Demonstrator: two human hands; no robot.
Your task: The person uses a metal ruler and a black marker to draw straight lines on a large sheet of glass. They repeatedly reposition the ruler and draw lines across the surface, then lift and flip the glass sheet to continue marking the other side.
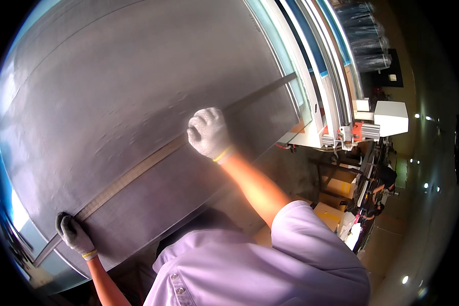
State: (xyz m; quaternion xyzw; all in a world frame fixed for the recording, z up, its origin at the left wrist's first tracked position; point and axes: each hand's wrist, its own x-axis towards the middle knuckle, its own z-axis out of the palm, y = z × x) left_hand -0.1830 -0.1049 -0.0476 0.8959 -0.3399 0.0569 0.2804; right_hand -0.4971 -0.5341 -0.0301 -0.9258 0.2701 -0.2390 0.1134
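A wide dark grey sheet [153, 66] is spread over the table in front of me. Across its near part runs a long flat strip [132, 171], slanting from the lower left up to the machine's frame at the right. My right hand [208, 131], in a pale knitted glove with a yellow cuff, is closed over the strip near its middle. At the strip's left part, my left hand [75, 236] wears a similar glove with dark fingers, which curl onto the strip by the sheet's edge. The undersides of both hands are hidden.
At the right, a white machine frame with rails [336, 66] borders the table, and a white box-shaped housing [391, 118] juts out. Cardboard boxes [329, 214] stand beyond my right arm. Farther right, other people [385, 178] are beside a long bench. Plastic-wrapped dark material [364, 38] is at the upper right.
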